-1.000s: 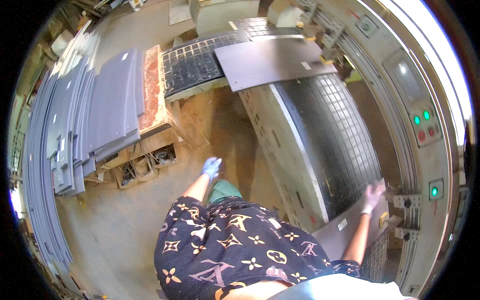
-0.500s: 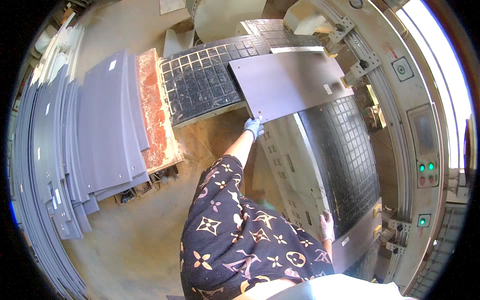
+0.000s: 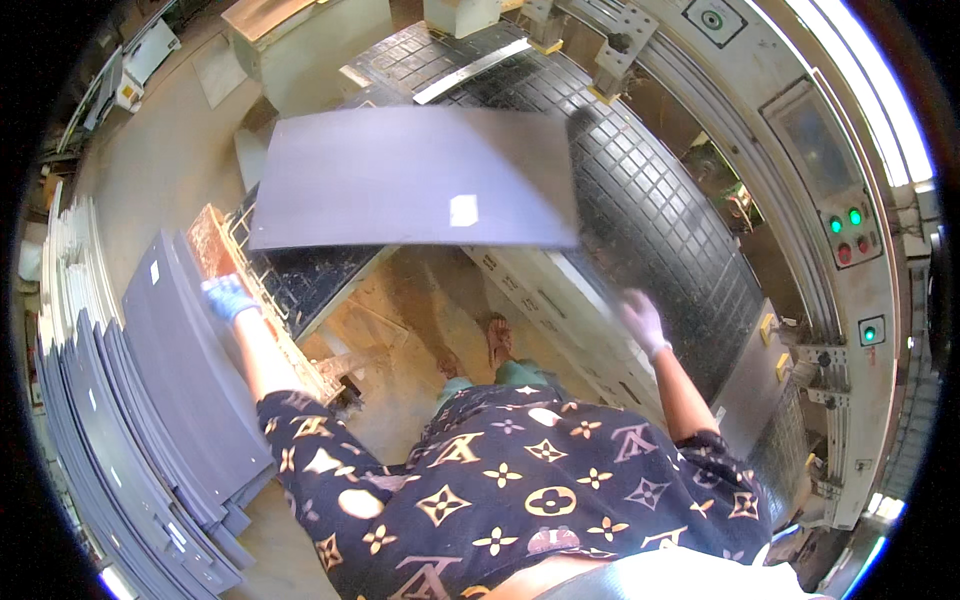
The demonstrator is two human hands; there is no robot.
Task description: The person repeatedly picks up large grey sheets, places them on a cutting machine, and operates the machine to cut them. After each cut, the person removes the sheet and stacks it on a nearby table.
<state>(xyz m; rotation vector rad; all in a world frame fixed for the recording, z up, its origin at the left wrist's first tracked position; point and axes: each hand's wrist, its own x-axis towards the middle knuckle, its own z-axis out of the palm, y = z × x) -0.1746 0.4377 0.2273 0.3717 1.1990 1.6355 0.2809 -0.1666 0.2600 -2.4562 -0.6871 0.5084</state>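
Observation:
A grey-purple flat panel [image 3: 370, 180] with a white label spans the dark gridded surfaces in front of me, its near edge facing me. Neither hand touches it. My left hand [image 3: 229, 298], in a blue glove, is off to the left, below the panel's near left corner, beside a worn red board [image 3: 212, 240]. Its fingers look apart, with nothing in them. My right hand [image 3: 640, 318], in a pale glove, is over the edge of the right-hand gridded table [image 3: 665, 220]. Motion smears its fingers, and nothing shows in its grasp.
Stacked grey panels [image 3: 190, 370] stand along the left. On the right runs a long machine frame with clamps [image 3: 622, 45] and a control panel with lit green buttons [image 3: 845, 225]. Another panel [image 3: 745, 365] lies under yellow-padded clamps at the near right.
My left hand has left the panel's corner and swung left. The panel has shifted left and turned. My right hand has come forward from the table's near edge. My view has turned.

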